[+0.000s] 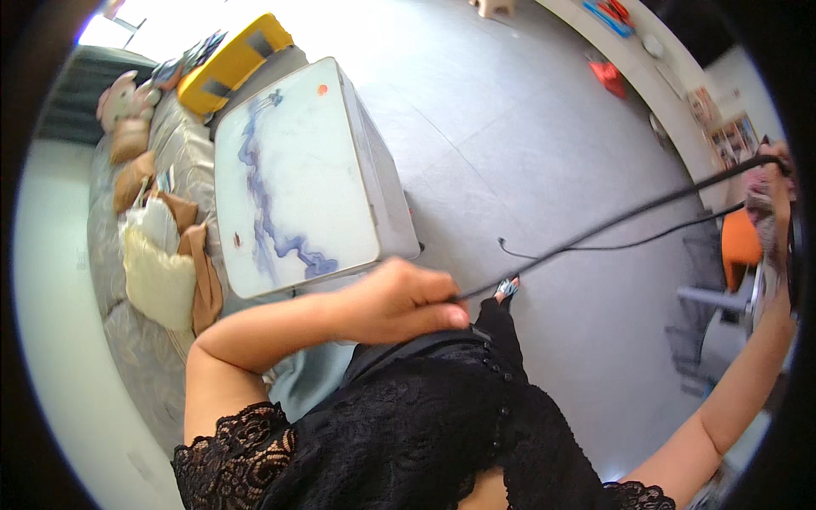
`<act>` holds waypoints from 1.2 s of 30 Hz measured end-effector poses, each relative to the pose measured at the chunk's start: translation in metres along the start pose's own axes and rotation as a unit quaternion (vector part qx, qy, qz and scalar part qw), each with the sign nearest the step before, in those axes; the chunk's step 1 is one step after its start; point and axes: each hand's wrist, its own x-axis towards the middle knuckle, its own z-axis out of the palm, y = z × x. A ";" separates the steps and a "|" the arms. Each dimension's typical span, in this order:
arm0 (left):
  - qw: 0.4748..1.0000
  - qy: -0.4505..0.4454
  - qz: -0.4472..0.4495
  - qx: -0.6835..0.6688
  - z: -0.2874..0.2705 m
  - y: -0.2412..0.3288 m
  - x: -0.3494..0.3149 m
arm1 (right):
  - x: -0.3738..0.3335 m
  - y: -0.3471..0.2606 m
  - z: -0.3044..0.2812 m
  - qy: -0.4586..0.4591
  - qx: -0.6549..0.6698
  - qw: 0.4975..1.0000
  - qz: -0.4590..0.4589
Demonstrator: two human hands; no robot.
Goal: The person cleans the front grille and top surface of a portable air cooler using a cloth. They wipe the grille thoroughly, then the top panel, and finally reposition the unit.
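A black cable [629, 223] runs taut across the front of my body. Its near end is pinched in the closed fingers of my left hand [406, 299], just above my waist. Far out at the right edge, my raised right hand [775, 174] is closed around the same cable. A second length of the cable hangs in a loose curve from there, and its small dark end [501, 242] dangles above the floor. Some pinkish patterned cloth [759, 202] shows by my right hand; whether I hold it, I cannot tell.
A white-topped table [314, 187] with a blue ink-like pattern stands at left. Behind it is a grey sofa [140, 357] with cushions, a plush toy [126, 102] and a yellow case [234, 64]. An orange chair part [738, 246] and a long shelf [659, 98] are at right.
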 end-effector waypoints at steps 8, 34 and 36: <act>0.911 0.289 -0.054 0.289 0.085 -0.091 0.077 | 0.100 0.174 0.147 0.032 -0.236 0.929 -0.283; 0.732 0.607 -0.131 0.281 -0.192 -0.167 0.377 | 0.493 0.104 0.362 -0.320 0.107 0.915 -0.219; 0.699 0.635 -0.099 0.314 -0.218 -0.158 0.395 | 0.515 0.085 0.385 -0.350 0.139 0.892 -0.250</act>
